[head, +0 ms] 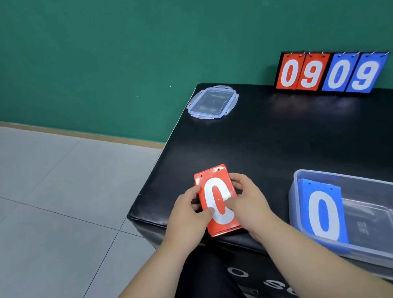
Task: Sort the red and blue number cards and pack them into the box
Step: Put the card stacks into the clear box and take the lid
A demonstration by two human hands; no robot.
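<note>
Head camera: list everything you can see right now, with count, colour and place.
red card stack: 1, red, top card 0, table's near left corner
blue card stack: 1, blue, top card 0, left end of box
box: 1, clear, table's near right
lid: 1, clear, table's far left corner
scoreboard: 1, black frame, red 09 and blue 09, table's far edge by wall
table: 1, black
wall: green, behind
floor: grey tiles, left
left hand: holds red card stack's left side
right hand: holds its right side
</note>
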